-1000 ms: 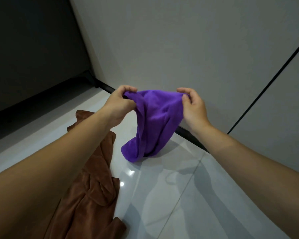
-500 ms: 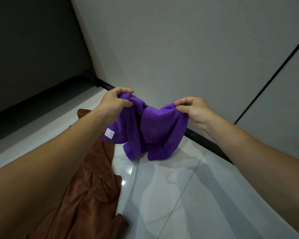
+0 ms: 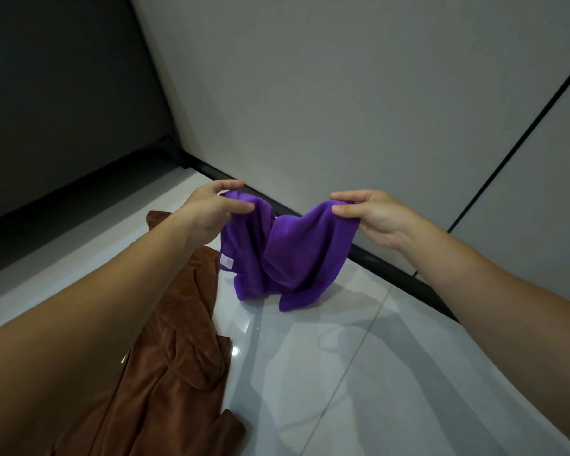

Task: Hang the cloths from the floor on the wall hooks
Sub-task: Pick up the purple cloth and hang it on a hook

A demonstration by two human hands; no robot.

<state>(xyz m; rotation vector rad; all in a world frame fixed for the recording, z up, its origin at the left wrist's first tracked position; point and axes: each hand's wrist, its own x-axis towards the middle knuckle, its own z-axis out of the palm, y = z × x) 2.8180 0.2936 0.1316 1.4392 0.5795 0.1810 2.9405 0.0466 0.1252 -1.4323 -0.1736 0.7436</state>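
A purple cloth (image 3: 287, 255) is pinched at its top edge by the left hand (image 3: 211, 212) and right hand (image 3: 375, 215), held above the floor (image 3: 359, 373); a brown cloth (image 3: 178, 350) is spread on the floor.

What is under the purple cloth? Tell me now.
Glossy white floor and the cloth's shadow. The purple cloth, pinched by the left hand and right hand, hides part of the black baseboard and the floor behind it.

Brown cloth (image 3: 178, 373) partly behind left forearm (image 3: 96, 307)
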